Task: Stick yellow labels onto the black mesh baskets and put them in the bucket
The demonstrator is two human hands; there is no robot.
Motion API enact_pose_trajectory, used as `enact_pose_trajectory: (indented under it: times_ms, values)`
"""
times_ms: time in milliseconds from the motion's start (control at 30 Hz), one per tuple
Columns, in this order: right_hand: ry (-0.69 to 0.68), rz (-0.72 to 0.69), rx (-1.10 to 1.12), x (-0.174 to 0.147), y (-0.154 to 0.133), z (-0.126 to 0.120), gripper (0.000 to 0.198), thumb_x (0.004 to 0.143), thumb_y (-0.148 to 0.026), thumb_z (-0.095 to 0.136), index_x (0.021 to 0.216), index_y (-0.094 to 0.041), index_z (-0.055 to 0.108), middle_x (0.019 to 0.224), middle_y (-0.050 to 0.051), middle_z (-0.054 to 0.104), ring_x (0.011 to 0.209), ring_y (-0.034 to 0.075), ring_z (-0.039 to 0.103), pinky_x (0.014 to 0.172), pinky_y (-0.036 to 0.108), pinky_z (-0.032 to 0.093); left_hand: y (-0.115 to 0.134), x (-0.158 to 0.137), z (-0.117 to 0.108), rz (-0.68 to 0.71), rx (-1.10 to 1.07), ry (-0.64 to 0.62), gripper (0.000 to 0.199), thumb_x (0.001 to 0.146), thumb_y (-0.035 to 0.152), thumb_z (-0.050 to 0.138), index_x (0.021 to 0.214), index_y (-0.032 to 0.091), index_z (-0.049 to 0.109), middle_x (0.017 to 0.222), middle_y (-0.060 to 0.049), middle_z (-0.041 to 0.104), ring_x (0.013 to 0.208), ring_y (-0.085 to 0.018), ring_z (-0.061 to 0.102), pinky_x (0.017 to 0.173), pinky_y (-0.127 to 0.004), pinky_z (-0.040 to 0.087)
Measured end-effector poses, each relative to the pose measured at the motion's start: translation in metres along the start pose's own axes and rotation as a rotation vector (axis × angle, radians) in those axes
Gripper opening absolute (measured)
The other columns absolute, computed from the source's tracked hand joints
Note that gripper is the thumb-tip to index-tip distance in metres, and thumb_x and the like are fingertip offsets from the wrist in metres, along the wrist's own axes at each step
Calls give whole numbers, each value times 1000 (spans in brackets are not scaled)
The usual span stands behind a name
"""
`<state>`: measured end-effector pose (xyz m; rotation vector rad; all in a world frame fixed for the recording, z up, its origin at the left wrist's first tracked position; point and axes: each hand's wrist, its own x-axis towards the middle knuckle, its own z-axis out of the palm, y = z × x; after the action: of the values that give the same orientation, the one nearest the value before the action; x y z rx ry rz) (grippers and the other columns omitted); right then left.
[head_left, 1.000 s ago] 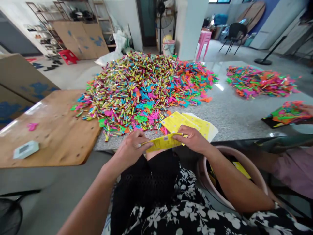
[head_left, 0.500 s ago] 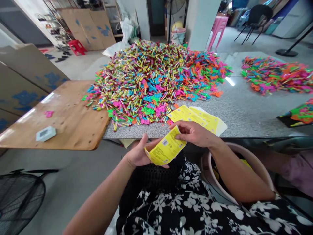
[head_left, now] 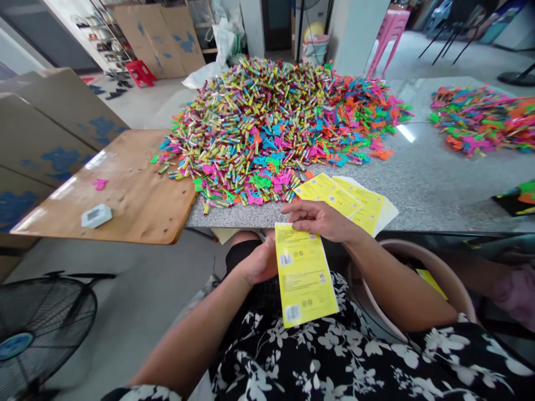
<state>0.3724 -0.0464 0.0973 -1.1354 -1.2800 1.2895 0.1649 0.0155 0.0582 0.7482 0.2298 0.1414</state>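
A yellow printed sheet with barcodes and small text hangs flat over my lap. My right hand pinches its top edge between thumb and fingers. At the sheet's left edge, my left hand grips it, the fingers hidden behind the paper. Just beyond my right hand, more yellow printed sheets lie fanned out on the grey speckled table. Past them rises a large heap of small plastic pieces and yellow-labelled tubes.
At left, a wooden board carries a white hexagonal object and a pink plastic piece. A pinkish bucket stands by my right arm. Another colourful pile lies to the right. A fan is on the floor at lower left.
The sheet was bent and slanted across my left palm; now it is unfolded and hangs lengthwise toward my lap. My left hand has closed on its edge. The view has shifted slightly.
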Motion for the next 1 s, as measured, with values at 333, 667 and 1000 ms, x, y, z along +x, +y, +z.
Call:
enact_pose_trajectory:
  times_ms: [333,667,1000]
  values:
    - [633,-189,-666,-1,17,-1,20,95,-30,67,113,-23,72,118,10,74,118,29,66,110,49,49,11,-20,-31,149,-17,682,48,71,25,95,112,18,71,110,-10,83,93,-29,80,93,-45,64]
    - [594,-78,-652,-15,63,76,30,97,-53,68,100,-24,58,103,7,67,100,26,64,92,40,51,-12,-26,-15,206,-103,578,39,78,31,91,111,15,75,115,-14,81,115,-35,76,106,-49,60]
    - [592,-114,-554,-22,57,73,24,100,-48,65,102,-24,65,102,7,73,95,23,68,89,36,51,-15,-27,-14,221,-53,610,41,79,36,91,112,16,76,113,-13,82,115,-35,76,104,-49,60]
